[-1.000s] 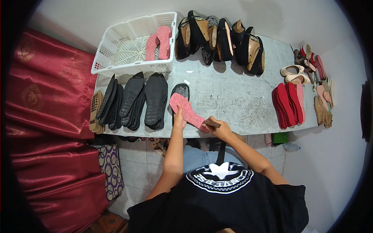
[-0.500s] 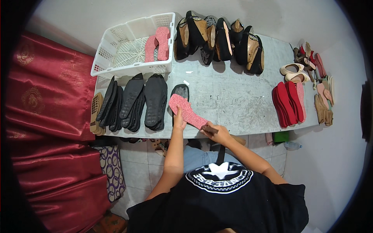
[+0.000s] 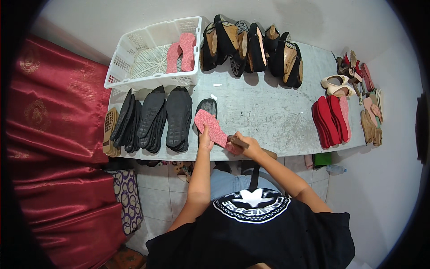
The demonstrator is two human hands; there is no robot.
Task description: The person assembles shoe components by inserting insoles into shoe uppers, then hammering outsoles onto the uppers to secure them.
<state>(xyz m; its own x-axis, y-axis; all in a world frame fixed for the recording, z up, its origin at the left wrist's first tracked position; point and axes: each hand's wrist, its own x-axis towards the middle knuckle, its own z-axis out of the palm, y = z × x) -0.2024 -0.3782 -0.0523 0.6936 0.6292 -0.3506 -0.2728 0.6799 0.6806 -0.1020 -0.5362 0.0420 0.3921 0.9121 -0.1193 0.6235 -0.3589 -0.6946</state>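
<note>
My left hand (image 3: 206, 138) is closed on the wide part of a pink speckled shoe sole (image 3: 210, 124), its thumb lying on top. The sole is tilted, with its narrow end toward my right hand (image 3: 251, 148). That hand is closed around a short brown stick-like tool (image 3: 240, 142), whose tip meets the sole near its narrow end; its exact kind is unclear. Partly covered by the pink sole, a black sole (image 3: 208, 105) lies on the table.
Stacked black soles (image 3: 178, 119) and tan soles (image 3: 111, 132) line the left of the table (image 3: 264, 119). Behind them stands a white basket (image 3: 154, 80) with pink soles. Black wedge shoes (image 3: 286, 58) stand at the back; red soles (image 3: 326, 123) lie right. A tan rounded thing (image 3: 270, 154) sits by my right wrist.
My right hand has shifted slightly up with the brown tool, which has moved inward along the sole from its narrow end. My left hand keeps its hold; the view has shifted slightly.
</note>
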